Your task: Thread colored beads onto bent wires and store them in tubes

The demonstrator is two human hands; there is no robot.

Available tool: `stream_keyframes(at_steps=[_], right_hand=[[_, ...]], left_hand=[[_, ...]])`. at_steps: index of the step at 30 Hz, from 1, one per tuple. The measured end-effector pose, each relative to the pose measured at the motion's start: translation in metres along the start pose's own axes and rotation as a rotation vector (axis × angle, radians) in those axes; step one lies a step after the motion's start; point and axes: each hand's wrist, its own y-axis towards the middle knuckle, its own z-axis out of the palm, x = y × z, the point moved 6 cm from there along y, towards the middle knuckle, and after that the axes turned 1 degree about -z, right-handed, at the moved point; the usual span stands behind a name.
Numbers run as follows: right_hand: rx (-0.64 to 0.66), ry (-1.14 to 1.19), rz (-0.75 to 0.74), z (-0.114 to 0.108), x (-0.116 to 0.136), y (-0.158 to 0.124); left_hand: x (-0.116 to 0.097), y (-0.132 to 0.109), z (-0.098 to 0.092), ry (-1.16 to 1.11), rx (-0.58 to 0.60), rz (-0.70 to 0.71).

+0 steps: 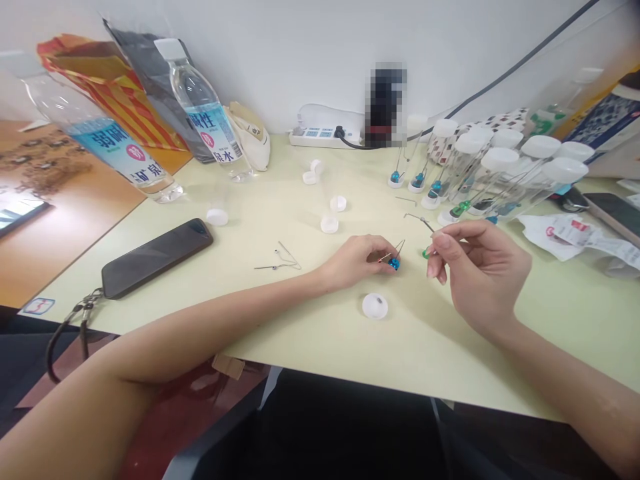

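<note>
The right hand covers part of a small green piece. Pixelation masks an apparently upright dark object near the wall. The left edge cuts off a dark-rimmed screen.

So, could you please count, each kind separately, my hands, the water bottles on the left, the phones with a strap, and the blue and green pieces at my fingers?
Hands: 2 (left hand, right hand)
Water bottles on the left: 2
Phone with strap: 1
Blue piece: 1
Green piece: 1
Total: 7
</note>
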Motion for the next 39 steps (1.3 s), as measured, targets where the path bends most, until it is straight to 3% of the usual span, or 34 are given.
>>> stream_keyframes(at_steps=[5,9,23,31,39], right_hand=[[0.009,0.003,0.008,0.001,-0.001,0.000],[0.050,0.000,0.019,0.004,-0.001,-0.002],[0.170,0.073,0.130,0.022,-0.022,-0.019],[0.175,0.084,0.198,0.021,-0.023,-0.017],[0.203,0.066,0.161,0.019,-0.022,-0.016]], left_hand=[[0.005,-0.010,-0.005,-0.389,-0.043,-0.077],[0.011,-0.020,-0.011,-0.539,-0.094,-0.141],[0.010,-0.027,-0.025,-0.702,-0.209,-0.053],[0.010,-0.026,-0.025,-0.802,-0.213,-0.062],[0.009,-0.027,-0.025,-0.787,-0.213,-0.074]])
